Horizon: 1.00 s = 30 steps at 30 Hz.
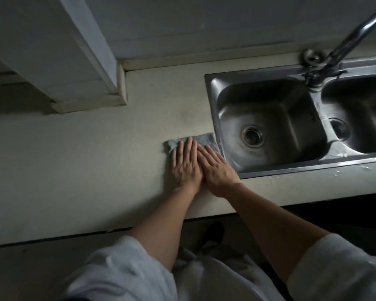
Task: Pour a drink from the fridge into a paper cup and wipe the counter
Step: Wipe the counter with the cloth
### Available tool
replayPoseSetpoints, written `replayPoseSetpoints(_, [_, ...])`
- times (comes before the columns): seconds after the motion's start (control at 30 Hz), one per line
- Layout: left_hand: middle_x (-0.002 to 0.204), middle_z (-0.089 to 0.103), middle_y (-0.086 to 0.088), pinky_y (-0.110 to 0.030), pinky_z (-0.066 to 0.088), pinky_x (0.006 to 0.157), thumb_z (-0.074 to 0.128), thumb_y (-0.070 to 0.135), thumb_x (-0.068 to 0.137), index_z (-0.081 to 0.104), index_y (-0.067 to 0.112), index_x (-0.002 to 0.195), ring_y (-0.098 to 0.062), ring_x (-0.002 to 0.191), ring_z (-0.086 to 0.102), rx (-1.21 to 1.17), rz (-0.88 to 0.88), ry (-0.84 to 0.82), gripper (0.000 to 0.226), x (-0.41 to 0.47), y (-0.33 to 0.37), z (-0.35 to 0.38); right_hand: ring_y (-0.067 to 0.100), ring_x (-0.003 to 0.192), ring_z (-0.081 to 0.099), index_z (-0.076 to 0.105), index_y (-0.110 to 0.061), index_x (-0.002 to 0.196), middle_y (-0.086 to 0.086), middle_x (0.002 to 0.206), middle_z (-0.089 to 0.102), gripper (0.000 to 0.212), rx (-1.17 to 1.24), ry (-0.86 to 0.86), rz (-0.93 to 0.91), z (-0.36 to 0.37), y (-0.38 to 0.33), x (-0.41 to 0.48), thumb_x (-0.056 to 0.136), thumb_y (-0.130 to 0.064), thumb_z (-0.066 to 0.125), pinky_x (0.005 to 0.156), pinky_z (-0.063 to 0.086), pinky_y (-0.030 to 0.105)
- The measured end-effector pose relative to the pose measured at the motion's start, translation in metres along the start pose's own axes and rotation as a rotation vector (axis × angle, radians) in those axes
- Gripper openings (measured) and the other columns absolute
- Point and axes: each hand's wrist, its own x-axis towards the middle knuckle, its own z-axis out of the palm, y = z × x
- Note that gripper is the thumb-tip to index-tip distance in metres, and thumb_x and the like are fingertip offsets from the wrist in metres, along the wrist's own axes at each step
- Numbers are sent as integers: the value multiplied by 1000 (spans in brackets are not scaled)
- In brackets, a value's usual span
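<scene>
Both hands, left and right, lay flat, fingers spread, pressing the cloth beneath their fingertips onto the desk.

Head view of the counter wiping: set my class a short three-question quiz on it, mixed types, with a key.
1. True or false: both hands press flat on the cloth.
2. Which side of the sink is the cloth on? A left, B right, C inside it.
3. Fill in: the faucet stands behind the ____.

Key: 1 true, left hand and right hand lie flat, fingers extended. 2 A. 3 sink.
</scene>
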Motion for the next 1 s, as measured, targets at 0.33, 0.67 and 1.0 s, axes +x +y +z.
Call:
replayPoseSetpoints(0.33, [159,32,-1,-42,24,120,26,26,97,35,14,151,-24,147,30,-12,66,-31,56,5,26,13,21,150,-14,-2,-17,157,0,164,-10,66,77,24,102,-2,19,-17,95,-34,11,124,3,39])
replayPoseSetpoints(0.67, [164,18,3,-40,15,120,46,29,97,20,18,156,-20,151,17,-27,94,-62,66,-55,-56,0,23,150,-15,-1,-14,156,5,163,-10,66,64,-12,116,30,-79,-29,98,-40,17,124,2,40])
replayPoseSetpoints(1.0, [156,38,4,-38,24,115,36,32,93,34,19,151,-19,145,31,-46,-64,-20,59,-100,-252,-63,30,151,1,17,-9,155,9,163,7,66,70,-58,-49,62,-266,50,97,-37,31,123,7,40])
